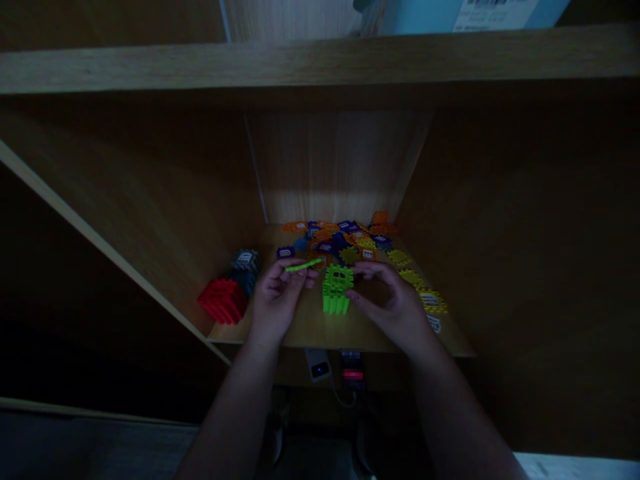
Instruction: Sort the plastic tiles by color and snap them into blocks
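Note:
My left hand (277, 293) is closed in a pinch on a flat green toothed tile (303, 266), held edge-on above the wooden desk (310, 327). Just to its right stands a green block stack (337, 289) made of the same interlocking tiles. My right hand (393, 300) grips that stack from the right, fingers curled against its side. Both forearms reach in from the bottom of the view.
A pile of loose orange, purple and blue tiles (340, 239) lies at the back of the desk. Yellow tiles (420, 283) run along the right edge. A red stack (221, 300) and a dark stack (245, 263) sit at the left. Wooden walls close in on both sides.

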### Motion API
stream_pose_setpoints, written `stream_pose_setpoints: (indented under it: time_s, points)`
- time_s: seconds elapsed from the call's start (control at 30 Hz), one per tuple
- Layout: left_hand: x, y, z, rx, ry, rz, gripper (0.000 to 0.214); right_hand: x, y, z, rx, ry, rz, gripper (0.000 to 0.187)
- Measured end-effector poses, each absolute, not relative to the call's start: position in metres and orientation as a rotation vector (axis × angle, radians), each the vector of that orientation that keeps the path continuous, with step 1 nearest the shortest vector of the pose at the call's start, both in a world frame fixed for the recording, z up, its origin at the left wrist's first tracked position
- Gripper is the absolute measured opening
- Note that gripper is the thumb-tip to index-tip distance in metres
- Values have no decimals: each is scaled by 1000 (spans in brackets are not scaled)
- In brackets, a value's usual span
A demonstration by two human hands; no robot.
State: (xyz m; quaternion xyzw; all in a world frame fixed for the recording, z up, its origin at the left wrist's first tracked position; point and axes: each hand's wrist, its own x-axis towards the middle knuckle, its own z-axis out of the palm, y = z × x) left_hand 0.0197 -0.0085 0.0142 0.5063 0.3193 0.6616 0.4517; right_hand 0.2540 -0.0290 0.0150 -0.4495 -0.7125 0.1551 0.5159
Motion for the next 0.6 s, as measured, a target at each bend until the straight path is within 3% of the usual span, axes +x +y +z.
stream_pose_setpoints:
  time_s: [0.6]
  points:
    - [20,-8,15,1266,804,1637,30,259,-28,12,-1070,-1851,386,46]
